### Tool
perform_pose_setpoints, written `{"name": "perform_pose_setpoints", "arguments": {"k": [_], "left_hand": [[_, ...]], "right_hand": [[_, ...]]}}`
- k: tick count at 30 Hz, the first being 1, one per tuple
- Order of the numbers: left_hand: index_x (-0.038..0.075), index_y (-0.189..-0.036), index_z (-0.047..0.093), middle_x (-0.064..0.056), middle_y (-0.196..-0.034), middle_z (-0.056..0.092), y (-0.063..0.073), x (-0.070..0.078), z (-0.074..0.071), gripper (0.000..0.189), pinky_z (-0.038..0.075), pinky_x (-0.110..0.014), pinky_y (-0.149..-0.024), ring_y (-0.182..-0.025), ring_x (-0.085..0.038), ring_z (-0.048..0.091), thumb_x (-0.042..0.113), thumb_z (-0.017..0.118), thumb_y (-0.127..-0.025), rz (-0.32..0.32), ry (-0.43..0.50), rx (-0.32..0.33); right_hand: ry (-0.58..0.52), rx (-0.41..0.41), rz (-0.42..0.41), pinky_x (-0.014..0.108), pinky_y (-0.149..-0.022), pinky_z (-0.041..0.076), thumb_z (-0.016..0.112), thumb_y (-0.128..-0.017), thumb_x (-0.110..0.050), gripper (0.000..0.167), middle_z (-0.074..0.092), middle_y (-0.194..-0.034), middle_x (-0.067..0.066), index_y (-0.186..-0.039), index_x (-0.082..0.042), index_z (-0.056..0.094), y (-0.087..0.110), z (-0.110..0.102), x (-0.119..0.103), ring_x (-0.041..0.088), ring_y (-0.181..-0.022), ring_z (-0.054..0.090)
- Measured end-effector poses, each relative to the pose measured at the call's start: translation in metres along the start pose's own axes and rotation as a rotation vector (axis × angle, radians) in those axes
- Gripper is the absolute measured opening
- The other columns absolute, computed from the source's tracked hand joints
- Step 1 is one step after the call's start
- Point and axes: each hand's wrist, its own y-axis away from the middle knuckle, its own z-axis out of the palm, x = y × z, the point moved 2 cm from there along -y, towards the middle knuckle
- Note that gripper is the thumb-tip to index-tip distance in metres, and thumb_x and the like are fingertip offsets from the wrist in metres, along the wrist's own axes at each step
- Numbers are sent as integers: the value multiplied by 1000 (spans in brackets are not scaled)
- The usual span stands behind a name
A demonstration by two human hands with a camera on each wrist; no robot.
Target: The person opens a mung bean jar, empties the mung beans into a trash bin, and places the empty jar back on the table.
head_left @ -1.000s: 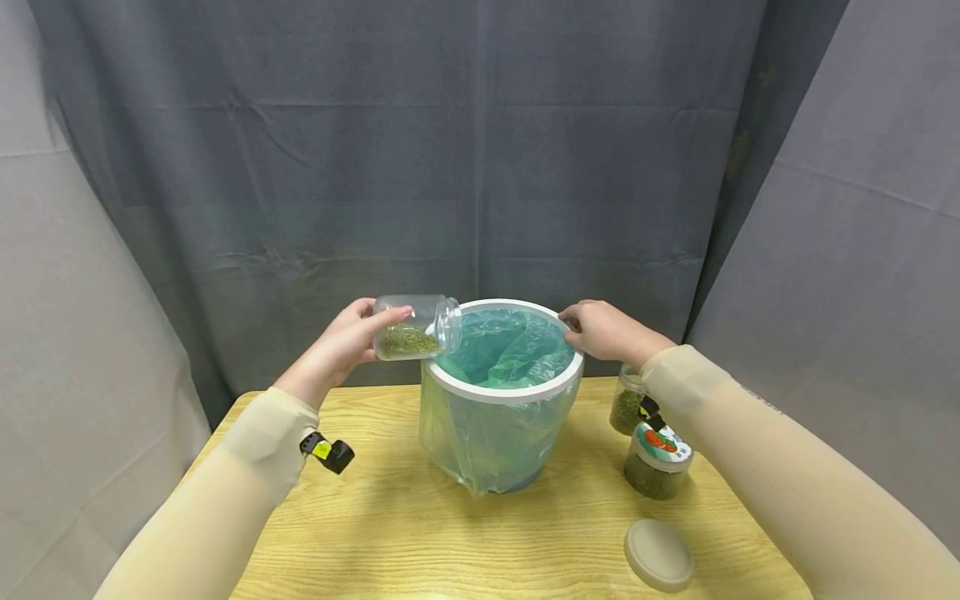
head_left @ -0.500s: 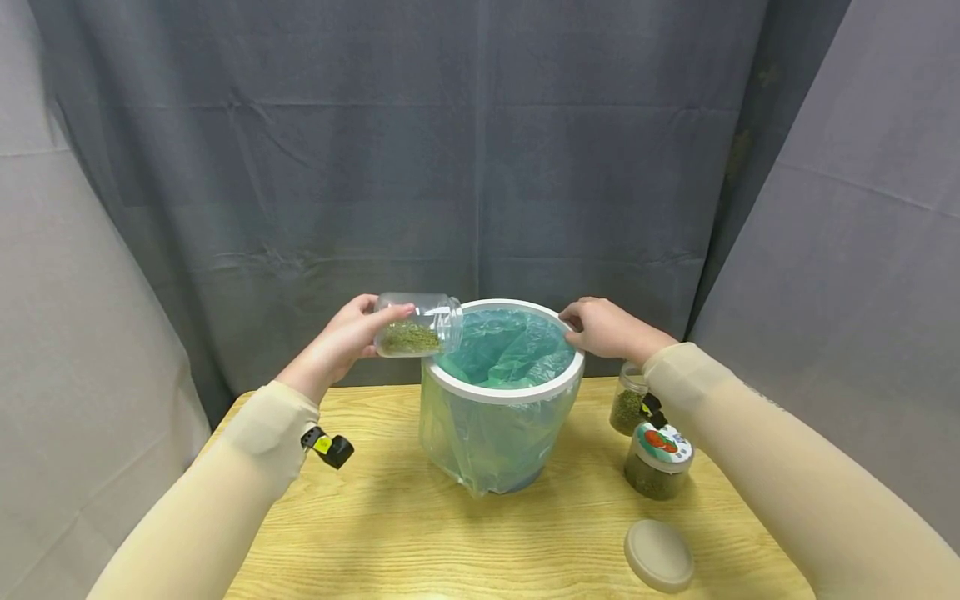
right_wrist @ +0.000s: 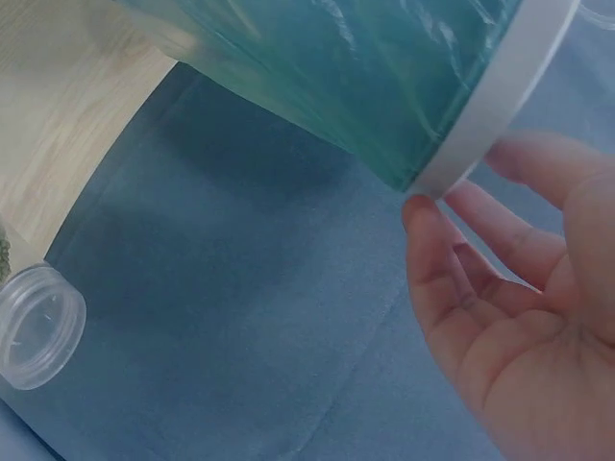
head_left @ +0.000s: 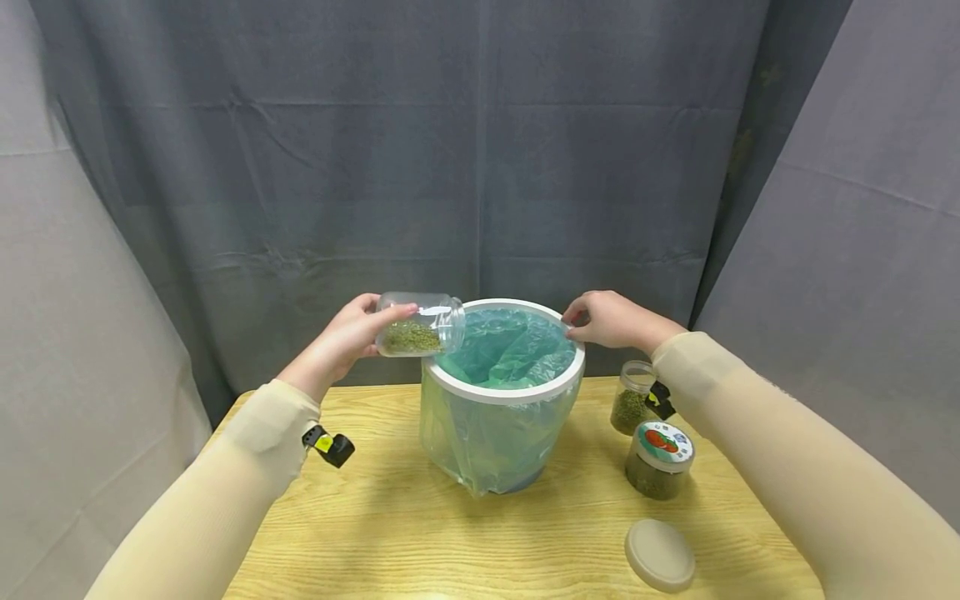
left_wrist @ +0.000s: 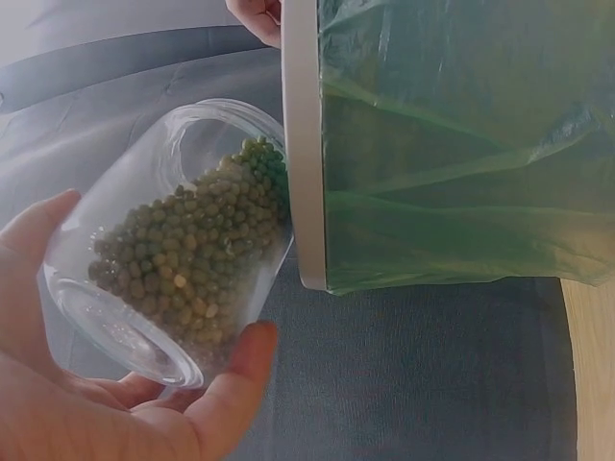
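My left hand [head_left: 348,337] holds a clear jar [head_left: 420,325] lying on its side, thumb along its wall. The jar's open mouth is at the left side of a white bin rim [head_left: 498,396]. Green mung beans [left_wrist: 197,240] are heaped along the jar's lower side up to near the mouth. The bin is lined with a thin green plastic bag [head_left: 480,450] folded over its outside. At the bin's right side, my right hand [head_left: 611,321] grips the rim with thumb and fingertips, as the right wrist view shows.
Right of the bin stand an open jar [head_left: 632,400] of green beans and a lidded jar [head_left: 658,467] with a tomato picture on its lid. A beige lid [head_left: 660,554] lies nearer on the wooden table [head_left: 360,533]. Grey curtains [head_left: 300,167] surround the table.
The left hand and jar have shifted slightly up and right, and the beans have slid toward the mouth. The right wrist has risen a little, with its fingertips staying at the rim.
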Motion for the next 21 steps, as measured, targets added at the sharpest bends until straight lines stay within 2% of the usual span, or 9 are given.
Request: {"name": "perform_pose_setpoints", "arguments": {"k": [7, 12, 14, 21], "left_hand": [[-1, -150, 34, -21, -146, 47, 0, 2, 3, 77, 46, -50, -113, -133, -33, 52, 42, 69, -96, 1, 1, -5], [-1, -150, 36, -21, -146, 48, 0, 6, 4, 77, 45, -51, -113, -135, -34, 51, 42, 70, -95, 5, -26, -7], [0, -149, 37, -21, -145, 49, 0, 7, 4, 77, 46, -51, -112, -134, -34, 51, 43, 70, -95, 4, -43, -7], [0, -144, 41, -20, -140, 51, 2, 11, 3, 73, 52, -49, -106, -126, -31, 56, 43, 71, -94, -4, -82, -5]], "right_hand": [[7, -40, 14, 48, -92, 56, 73, -95, -17, 32, 72, -117, 18, -121, 1, 72, -1, -3, 4, 32, -108, 68], [-25, -60, 51, 43, -85, 59, 73, -95, -16, 33, 71, -119, 20, -123, 2, 71, 1, -4, 2, 24, -94, 72], [-40, -66, 67, 41, -82, 60, 73, -95, -15, 33, 70, -120, 21, -123, 3, 71, 2, -4, 1, 22, -89, 73], [-68, -82, 85, 39, -81, 60, 72, -96, -14, 35, 69, -122, 22, -127, 3, 68, 4, -2, -1, 25, -90, 75]]}}
